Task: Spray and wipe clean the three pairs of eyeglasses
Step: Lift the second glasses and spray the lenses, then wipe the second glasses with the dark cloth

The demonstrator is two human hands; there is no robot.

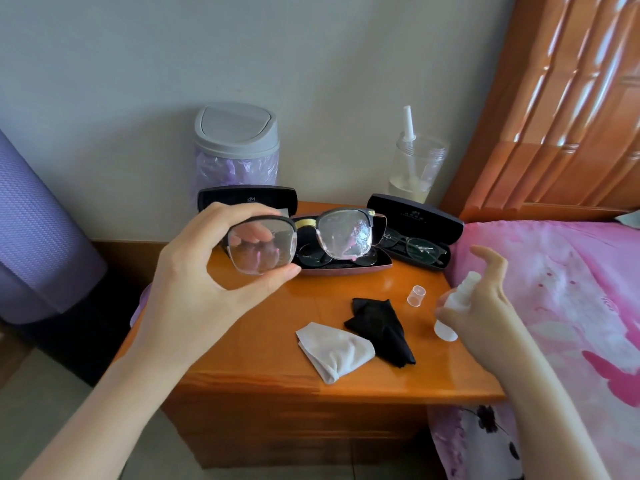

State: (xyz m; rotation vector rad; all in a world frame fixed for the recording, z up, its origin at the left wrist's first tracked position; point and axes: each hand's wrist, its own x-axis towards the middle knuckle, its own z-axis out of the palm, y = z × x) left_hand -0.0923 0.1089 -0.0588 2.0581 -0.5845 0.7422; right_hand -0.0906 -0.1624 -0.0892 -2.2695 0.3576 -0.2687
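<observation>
Orange-varnished wood gleams on the nightstand (263,368). Above its 10 o'clock corner the left hand (207,271) holds up a pair of dark-rimmed eyeglasses (344,233), with the thumb under one lens and the fingers curled over the top rim. That lens looks clear. The other lens, toward 12 o'clock, is beaded and streaked with wet spray.

At 3 o'clock, by the table's edge, the right hand (485,306) is wrapped round a small white spray bottle (457,299), which tilts with its nozzle toward the glasses. The forefinger is lifted clear above the nozzle. The bottle's clear cap (416,296) stands on the wood just beside it.

Near the middle of the top lie a crumpled black cloth (381,327) and, touching it at its 8 o'clock side, a folded pale cloth (332,348).

Along the 12 o'clock edge sit open cases. A pinkish case (346,269) holds a second pair (311,259). A black case (415,216) toward 1 o'clock holds a third pair (420,249). Another black lid (247,199) stands up at 11 o'clock.

Behind these, against the wall, are a grey swing-lid bin (237,133) and a clear cup with a straw (417,168). A pink bedspread (554,306) borders the table at 3 o'clock, and a rolled purple mat (34,237) stands off at 9 o'clock.
</observation>
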